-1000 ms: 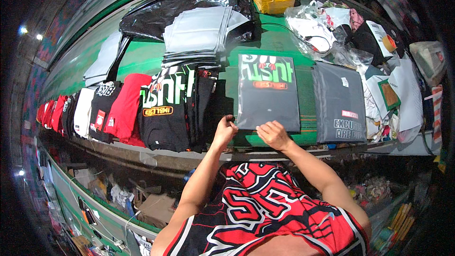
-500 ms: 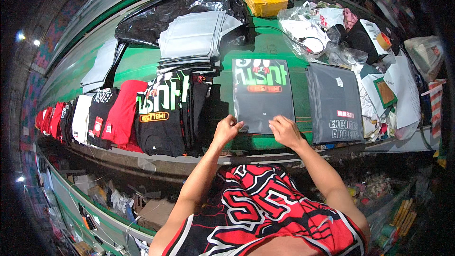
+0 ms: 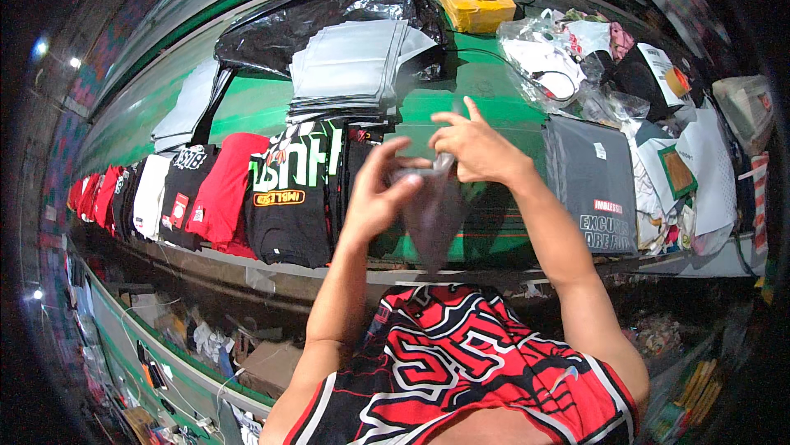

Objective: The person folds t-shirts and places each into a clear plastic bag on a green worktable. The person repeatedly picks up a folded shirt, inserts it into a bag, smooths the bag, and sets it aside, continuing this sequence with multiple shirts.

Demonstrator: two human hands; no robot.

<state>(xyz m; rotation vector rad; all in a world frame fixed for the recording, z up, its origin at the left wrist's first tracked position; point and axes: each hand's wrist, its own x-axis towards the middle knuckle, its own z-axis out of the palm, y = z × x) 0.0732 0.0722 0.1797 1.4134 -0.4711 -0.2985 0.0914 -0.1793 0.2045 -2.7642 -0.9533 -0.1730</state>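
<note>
Between my hands, a folded dark T-shirt in a clear plastic bag [image 3: 432,219] is raised off the table and tilted, so it looks narrow and blurred. My left hand [image 3: 380,194] grips its upper left edge, thumb on top. My right hand [image 3: 485,147] pinches the bag's upper right part, with some fingers stretched out away from it. To the left stand stacked black T-shirts [image 3: 292,227] with green and white print. On the right lies a stack of bagged dark shirts [image 3: 588,165].
Grey plastic bags [image 3: 341,62] are piled beyond the shirts, before a black plastic sheet [image 3: 263,37]. A yellow taped box [image 3: 473,7] stands at the back. Folded red shirts [image 3: 218,206] line the left. Mixed cloth and plastic [image 3: 543,58] crowd the far right. The table's front edge [image 3: 395,274] runs before me.
The bagged shirt, lying flat on the green table before, is now lifted and tilted. Both hands have risen, the right one moving farther up and away from me. The whole view has shifted slightly.
</note>
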